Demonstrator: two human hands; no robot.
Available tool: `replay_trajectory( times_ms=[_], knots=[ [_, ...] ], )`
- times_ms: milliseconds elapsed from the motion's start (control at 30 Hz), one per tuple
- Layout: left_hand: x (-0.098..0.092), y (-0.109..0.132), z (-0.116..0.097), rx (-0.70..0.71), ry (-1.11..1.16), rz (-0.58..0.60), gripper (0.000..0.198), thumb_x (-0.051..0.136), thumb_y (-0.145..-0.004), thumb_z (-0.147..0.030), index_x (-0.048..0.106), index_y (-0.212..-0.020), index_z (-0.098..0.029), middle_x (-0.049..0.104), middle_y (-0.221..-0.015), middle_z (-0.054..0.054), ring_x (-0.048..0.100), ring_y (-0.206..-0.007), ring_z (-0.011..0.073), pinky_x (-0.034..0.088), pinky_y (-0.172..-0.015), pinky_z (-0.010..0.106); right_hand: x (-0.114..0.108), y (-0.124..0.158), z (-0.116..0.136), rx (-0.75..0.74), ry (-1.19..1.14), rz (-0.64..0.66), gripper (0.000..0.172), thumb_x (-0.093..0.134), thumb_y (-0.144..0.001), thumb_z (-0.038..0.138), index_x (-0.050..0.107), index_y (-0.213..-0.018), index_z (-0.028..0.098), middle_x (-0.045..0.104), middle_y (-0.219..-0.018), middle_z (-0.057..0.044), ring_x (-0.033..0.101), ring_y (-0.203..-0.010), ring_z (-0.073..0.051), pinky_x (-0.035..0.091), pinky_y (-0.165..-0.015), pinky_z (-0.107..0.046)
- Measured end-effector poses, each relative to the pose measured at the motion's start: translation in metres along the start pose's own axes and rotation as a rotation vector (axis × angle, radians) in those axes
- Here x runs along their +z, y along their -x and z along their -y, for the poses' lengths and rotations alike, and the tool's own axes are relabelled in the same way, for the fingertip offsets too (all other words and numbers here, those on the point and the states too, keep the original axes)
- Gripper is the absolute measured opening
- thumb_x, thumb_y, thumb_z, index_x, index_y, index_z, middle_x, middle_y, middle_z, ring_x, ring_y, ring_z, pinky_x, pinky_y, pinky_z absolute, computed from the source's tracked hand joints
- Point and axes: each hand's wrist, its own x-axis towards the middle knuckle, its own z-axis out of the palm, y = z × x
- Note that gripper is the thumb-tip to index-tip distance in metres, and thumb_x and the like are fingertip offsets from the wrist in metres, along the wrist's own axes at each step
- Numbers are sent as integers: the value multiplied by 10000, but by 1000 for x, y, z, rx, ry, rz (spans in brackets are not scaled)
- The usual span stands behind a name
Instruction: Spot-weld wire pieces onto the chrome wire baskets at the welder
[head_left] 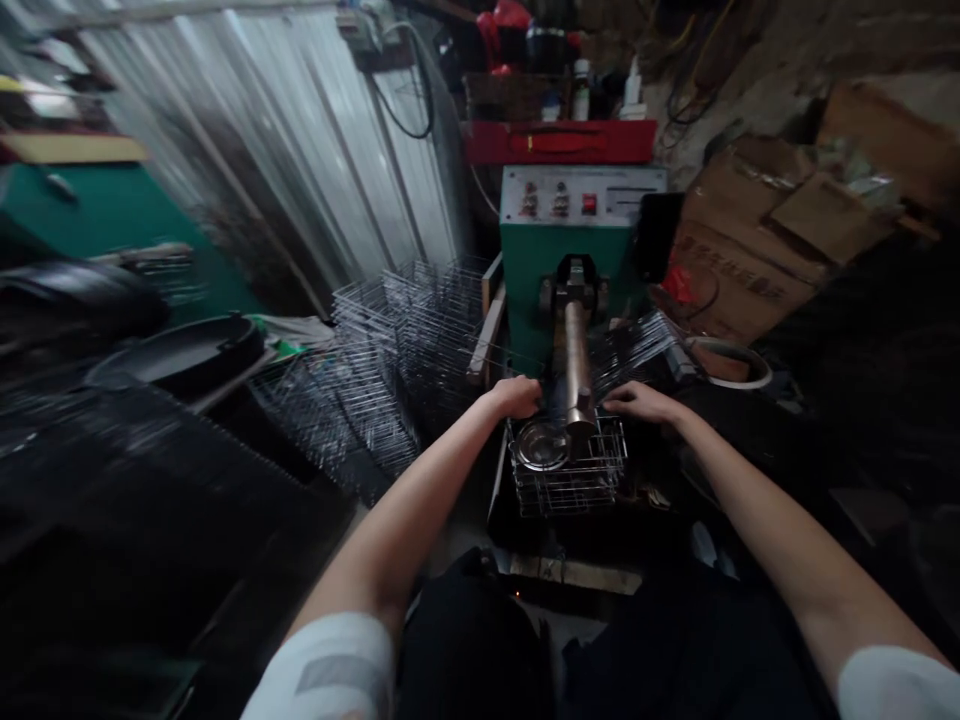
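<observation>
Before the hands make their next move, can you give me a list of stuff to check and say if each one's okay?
1. Both hands near the wire basket: ok. The left hand is by its far left corner, the right hand by its far right.
2. Hands apart from the metal cylinder: ok, it sits between them.
3. Firm grip on the basket: cannot tell, too dark and blurred.
4. Red switch on the green machine off: cannot tell.
5. Plenty of room on the left: not ok, wire racks crowd there.
</observation>
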Motion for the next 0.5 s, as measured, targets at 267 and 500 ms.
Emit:
replay_trajectory(
  times_ms=[267, 500],
  knots=[
    [-11, 25, -11, -19, 223, -273, 490, 605, -796, -47, 625, -1272, -158, 637, -1267, 164, 593, -1213, 306, 458, -1029, 398, -14, -28, -27, 70, 33, -140, 433, 676, -761, 574, 767, -874, 166, 740, -949, -106, 637, -954, -303, 477, -873, -384],
    [75, 151, -29, -156, 611, -445, 248, 557, -938, -358, 695, -865, -166, 688, -798, 76, 663, -829, 225, 524, -847, 358, -13, 25, -48, 224, -185, -181, 621, 690, -588, 790, 649, -650, 174, 633, -648, -45, 556, -648, -189, 436, -635, -303]
  ],
)
